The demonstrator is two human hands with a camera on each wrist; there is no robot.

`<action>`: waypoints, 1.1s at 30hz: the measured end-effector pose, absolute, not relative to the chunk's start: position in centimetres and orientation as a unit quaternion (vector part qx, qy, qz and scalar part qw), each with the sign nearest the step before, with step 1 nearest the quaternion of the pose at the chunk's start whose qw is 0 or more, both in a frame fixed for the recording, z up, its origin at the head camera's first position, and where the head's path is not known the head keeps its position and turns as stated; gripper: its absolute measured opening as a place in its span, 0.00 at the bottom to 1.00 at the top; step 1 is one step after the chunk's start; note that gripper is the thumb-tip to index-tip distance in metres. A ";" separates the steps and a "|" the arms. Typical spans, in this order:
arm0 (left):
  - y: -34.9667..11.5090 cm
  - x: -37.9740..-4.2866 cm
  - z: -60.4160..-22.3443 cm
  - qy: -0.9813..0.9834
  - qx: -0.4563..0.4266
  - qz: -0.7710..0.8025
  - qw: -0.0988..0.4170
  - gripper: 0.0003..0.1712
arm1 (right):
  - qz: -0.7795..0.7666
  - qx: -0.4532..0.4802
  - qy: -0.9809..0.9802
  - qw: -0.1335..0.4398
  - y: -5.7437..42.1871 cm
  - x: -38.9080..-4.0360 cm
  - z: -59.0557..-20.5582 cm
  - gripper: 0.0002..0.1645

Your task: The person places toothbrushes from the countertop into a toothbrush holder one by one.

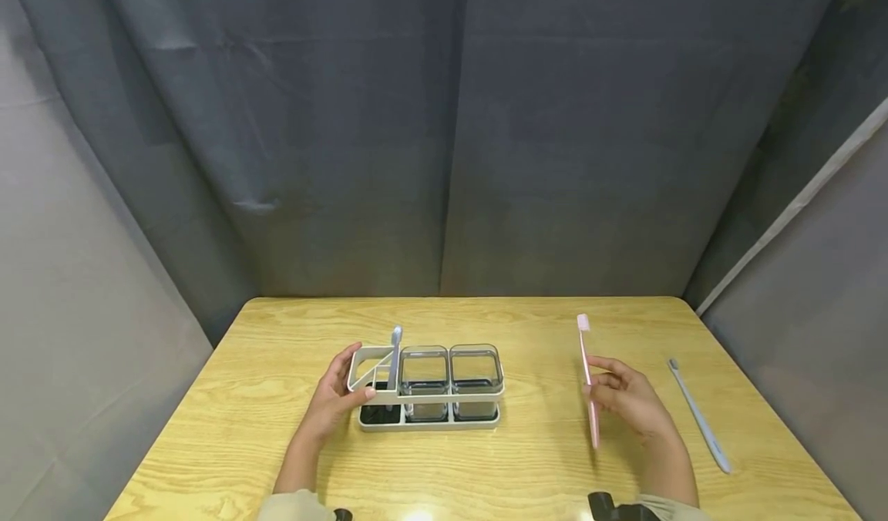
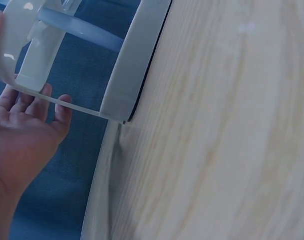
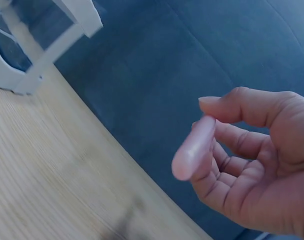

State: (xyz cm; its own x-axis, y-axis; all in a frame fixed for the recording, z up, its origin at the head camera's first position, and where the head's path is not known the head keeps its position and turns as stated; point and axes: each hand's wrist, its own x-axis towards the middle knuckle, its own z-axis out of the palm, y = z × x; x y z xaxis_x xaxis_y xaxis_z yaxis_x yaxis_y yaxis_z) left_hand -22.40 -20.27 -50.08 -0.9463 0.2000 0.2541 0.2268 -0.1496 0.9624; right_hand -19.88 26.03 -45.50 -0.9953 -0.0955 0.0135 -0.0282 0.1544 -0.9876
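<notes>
My left hand [image 1: 327, 405] grips the left end of a white toothbrush holder [image 1: 430, 400], thumb on its front rim and fingers behind. A blue toothbrush [image 1: 395, 359] stands in one of the holder's left slots, bristles up. Two clear cups sit in the other openings, a middle cup [image 1: 425, 363] and a right cup [image 1: 475, 361]. Off to the right, my right hand [image 1: 631, 405] pinches a pink toothbrush [image 1: 583, 351] between thumb and fingers, its head pointing up. The right wrist view shows the rounded end of the pink handle [image 3: 192, 152] below the thumb.
Another blue-grey toothbrush [image 1: 701, 419] lies on the wooden table [image 1: 541, 475], right of my right hand. Dark grey curtains [image 1: 444, 136] hang behind the table and along both sides.
</notes>
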 end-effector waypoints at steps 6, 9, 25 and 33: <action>-20.3 -22.4 -50.0 -0.651 -0.163 -0.742 0.009 0.46 | -0.659 -0.059 0.750 0.020 24.2 -20.4 -45.1 0.30; -20.3 -22.5 -49.9 -0.651 -0.162 -0.742 0.005 0.46 | -0.663 -0.077 0.744 0.015 23.3 -20.5 -44.7 0.28; -20.2 -22.5 -49.8 -0.654 -0.158 -0.740 -0.003 0.47 | -0.691 -0.115 0.714 -0.007 19.1 -21.1 -43.2 0.20; -20.3 -22.2 -50.1 -0.652 -0.157 -0.742 -0.001 0.47 | -0.710 -0.117 0.694 0.000 17.4 -21.2 -43.0 0.18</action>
